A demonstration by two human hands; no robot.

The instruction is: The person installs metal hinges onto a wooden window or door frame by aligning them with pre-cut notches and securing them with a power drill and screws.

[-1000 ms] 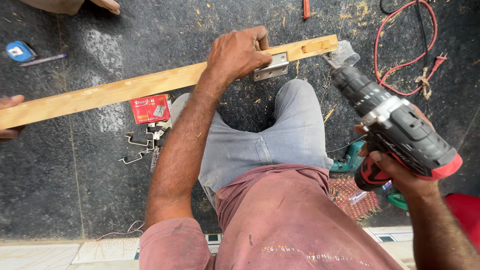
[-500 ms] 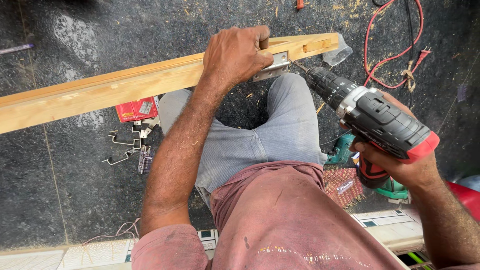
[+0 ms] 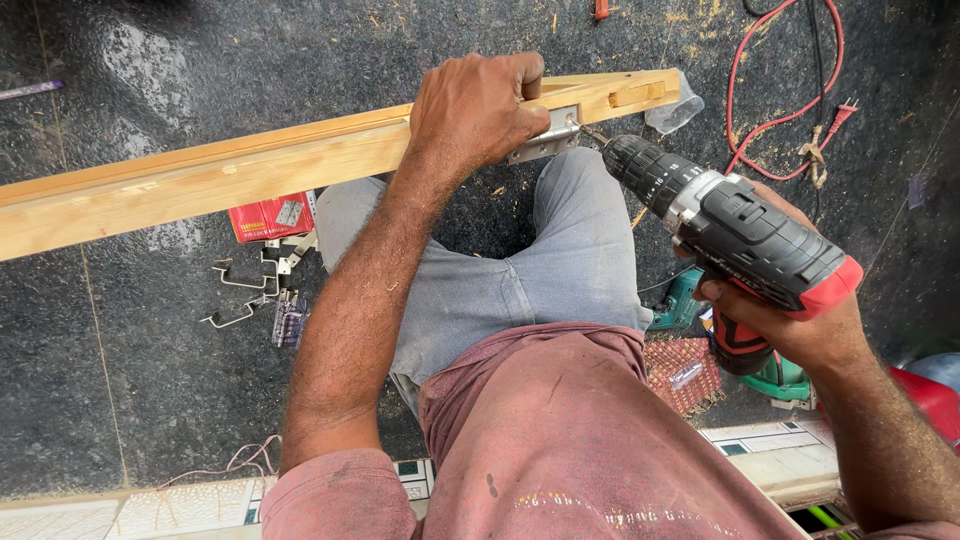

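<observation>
A long pale wooden batten [image 3: 250, 170] runs across the view from the left edge to the upper right, over my knees. My left hand [image 3: 475, 110] clamps down on it, next to a silver metal hinge [image 3: 548, 135] fixed near its right end. My right hand [image 3: 790, 320] grips a black and red cordless drill [image 3: 740, 235]. The drill's bit points up-left and touches the hinge at its right side.
On the dark speckled floor lie a red box [image 3: 270, 216], several metal brackets [image 3: 240, 295] and a small pack of screws [image 3: 288, 320]. A red cable [image 3: 770, 90] coils at the upper right. A clear plastic bag [image 3: 672, 112] and a green tool [image 3: 685, 300] sit to the right.
The drill has swung in from the right, and its bit now meets the hinge. The batten sits closer and lower in view. My left hand has stayed on the wood.
</observation>
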